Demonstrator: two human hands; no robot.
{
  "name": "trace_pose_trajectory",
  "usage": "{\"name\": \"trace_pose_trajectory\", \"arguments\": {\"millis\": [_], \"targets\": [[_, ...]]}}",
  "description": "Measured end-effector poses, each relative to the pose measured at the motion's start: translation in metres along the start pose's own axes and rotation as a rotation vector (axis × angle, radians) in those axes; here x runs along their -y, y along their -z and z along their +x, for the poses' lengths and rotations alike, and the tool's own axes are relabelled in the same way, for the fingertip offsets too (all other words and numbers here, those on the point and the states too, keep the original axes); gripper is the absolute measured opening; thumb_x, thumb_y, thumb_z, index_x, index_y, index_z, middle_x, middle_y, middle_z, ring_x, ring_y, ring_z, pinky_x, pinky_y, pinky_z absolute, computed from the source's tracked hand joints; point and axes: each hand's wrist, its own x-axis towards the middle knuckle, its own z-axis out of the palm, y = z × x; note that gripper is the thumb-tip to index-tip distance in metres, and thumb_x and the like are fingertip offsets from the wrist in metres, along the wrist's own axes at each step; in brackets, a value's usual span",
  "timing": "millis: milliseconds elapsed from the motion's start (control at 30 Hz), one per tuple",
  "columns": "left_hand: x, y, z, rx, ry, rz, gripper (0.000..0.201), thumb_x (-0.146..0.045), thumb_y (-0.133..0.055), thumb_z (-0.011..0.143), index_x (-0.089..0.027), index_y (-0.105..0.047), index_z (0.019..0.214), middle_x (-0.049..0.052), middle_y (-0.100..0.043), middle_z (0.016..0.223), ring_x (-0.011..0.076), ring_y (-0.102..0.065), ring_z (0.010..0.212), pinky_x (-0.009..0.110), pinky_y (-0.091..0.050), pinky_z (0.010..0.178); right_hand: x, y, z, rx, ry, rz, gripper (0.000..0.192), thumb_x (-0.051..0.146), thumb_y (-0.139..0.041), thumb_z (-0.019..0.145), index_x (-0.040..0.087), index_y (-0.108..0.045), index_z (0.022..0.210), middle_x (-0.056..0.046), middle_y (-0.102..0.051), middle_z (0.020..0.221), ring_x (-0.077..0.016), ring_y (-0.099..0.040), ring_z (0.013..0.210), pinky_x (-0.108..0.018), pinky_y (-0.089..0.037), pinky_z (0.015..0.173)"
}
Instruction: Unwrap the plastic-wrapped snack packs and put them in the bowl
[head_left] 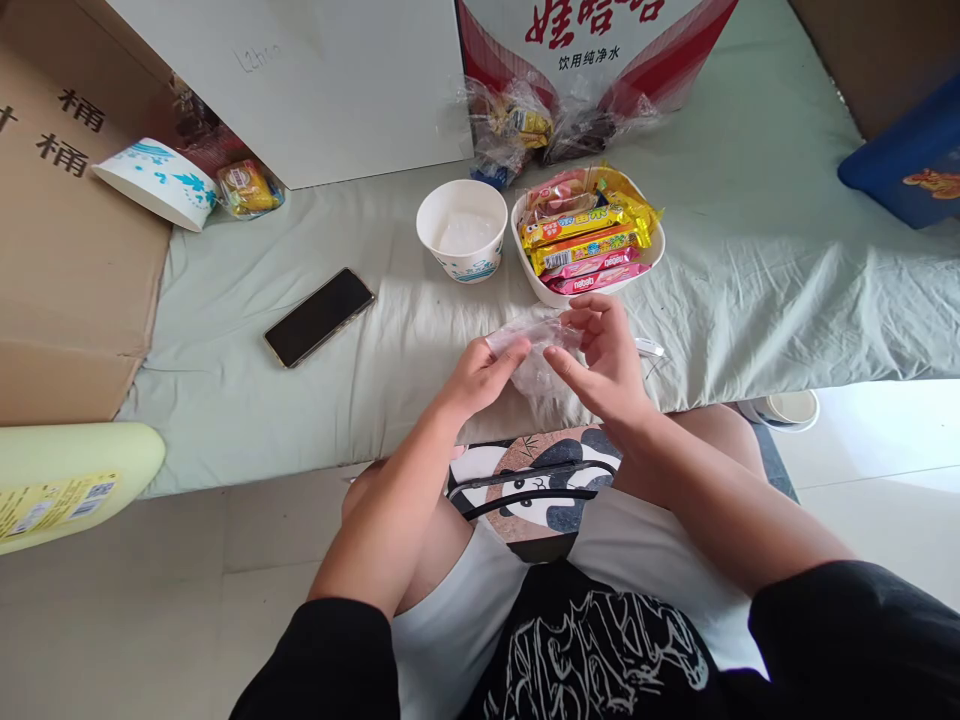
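Observation:
A clear, crumpled plastic bag (541, 368) hangs between my hands above the front edge of the cloth-covered surface. My left hand (486, 372) is closed, thumb over fingers, gripping the bag's left side. On the other side, my right hand (602, 355) has its thumb and fingers apart, touching or close to the bag's right edge. Just beyond my right hand stands a white tub (654, 262) with several wrapped snacks (581, 235) in yellow and pink. To its left is a paper bowl (466, 262) with something clear and plastic-like inside.
A phone (319, 317) lies at the left. Behind stand a white box (360, 90) and a red-white carton (600, 50), with bagged snacks (529, 125) before it. Another paper bowl (157, 185) lies tilted by a cardboard box (82, 270). A blue container (911, 160) is far right.

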Motion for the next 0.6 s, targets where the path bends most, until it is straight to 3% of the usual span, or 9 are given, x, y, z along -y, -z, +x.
{"name": "trace_pose_trajectory", "arguments": {"millis": [67,133,233,333,433,533,600], "targets": [[0.003,0.002,0.002,-0.005,0.020,-0.108,0.049,-0.066,-0.065,0.090,-0.018,-0.076,0.090,0.004,-0.078,0.086,0.0253,-0.073,0.091,0.034,-0.057,0.080,-0.003,0.001,0.001,0.014,-0.015,0.023,0.062,0.043,-0.084,0.077,0.029,-0.050,0.127,-0.006,-0.062,0.117,-0.0222,-0.061,0.107,-0.035,-0.050,0.085],[0.004,0.004,0.002,0.005,0.043,-0.211,0.049,-0.065,-0.062,0.091,-0.019,-0.076,0.093,0.005,-0.078,0.089,0.0256,-0.074,0.092,0.035,-0.058,0.083,-0.005,0.002,0.001,0.083,-0.083,0.045,0.067,0.041,-0.084,0.076,0.029,-0.048,0.131,-0.005,-0.062,0.114,-0.0206,-0.062,0.100,-0.035,-0.051,0.084],[0.001,0.006,0.002,0.088,0.065,-0.266,0.048,-0.063,-0.076,0.081,-0.019,-0.076,0.100,0.007,-0.079,0.094,0.0258,-0.074,0.092,0.036,-0.059,0.084,-0.007,0.001,0.002,0.170,-0.193,0.094,0.055,0.037,-0.075,0.083,0.027,-0.047,0.130,0.001,-0.060,0.092,-0.0159,-0.058,0.077,-0.034,-0.050,0.075],[-0.005,0.004,0.001,0.105,0.092,-0.222,0.057,-0.048,-0.094,0.064,-0.019,-0.073,0.108,0.005,-0.078,0.095,0.0212,-0.073,0.085,0.030,-0.058,0.076,-0.009,0.001,0.006,0.094,-0.171,0.085,0.050,0.037,-0.075,0.080,0.026,-0.051,0.123,-0.001,-0.063,0.097,-0.0171,-0.060,0.083,-0.034,-0.050,0.077],[-0.008,0.001,-0.003,0.093,0.145,-0.203,0.058,-0.043,-0.095,0.061,-0.018,-0.070,0.107,0.004,-0.075,0.089,0.0168,-0.068,0.075,0.027,-0.055,0.068,-0.009,0.002,0.010,0.141,-0.174,0.099,0.054,0.038,-0.080,0.074,0.024,-0.055,0.119,-0.003,-0.065,0.101,-0.0187,-0.062,0.090,-0.033,-0.050,0.079],[-0.007,-0.002,-0.008,0.099,0.173,-0.196,0.060,-0.041,-0.097,0.056,-0.017,-0.070,0.105,0.005,-0.076,0.092,0.0180,-0.069,0.079,0.029,-0.057,0.073,-0.006,0.002,0.013,0.230,-0.228,0.104,0.033,0.038,-0.075,0.077,0.021,-0.059,0.100,0.001,-0.061,0.082,-0.0145,-0.056,0.073,-0.031,-0.047,0.070],[-0.004,-0.002,-0.012,0.031,0.173,-0.140,0.057,-0.039,-0.096,0.056,-0.017,-0.071,0.101,0.006,-0.076,0.091,0.0185,-0.069,0.079,0.030,-0.057,0.075,-0.004,0.001,0.014,0.186,-0.225,0.138,0.028,0.040,-0.072,0.078,0.021,-0.058,0.093,0.002,-0.060,0.079,-0.0126,-0.053,0.068,-0.029,-0.045,0.067]]}}
